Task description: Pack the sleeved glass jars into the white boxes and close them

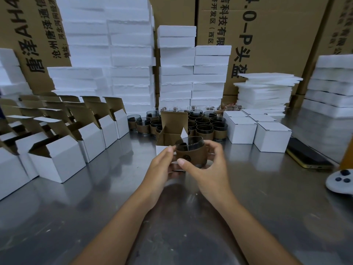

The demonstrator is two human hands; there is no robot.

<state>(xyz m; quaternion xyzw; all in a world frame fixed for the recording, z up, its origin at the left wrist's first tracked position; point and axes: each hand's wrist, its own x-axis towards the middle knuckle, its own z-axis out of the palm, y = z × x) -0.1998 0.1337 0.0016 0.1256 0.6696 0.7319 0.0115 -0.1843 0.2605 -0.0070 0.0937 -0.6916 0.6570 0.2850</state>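
The jar [191, 155] is gripped by the right hand [210, 173], the box [161, 150] by the left hand [162, 166]; misaligned, a flap [162, 135] may be crushed.

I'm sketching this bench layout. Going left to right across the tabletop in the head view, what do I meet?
Rows of open white boxes → sleeved jar gripped by the right hand → closed white boxes → phone → white round device at the edge.
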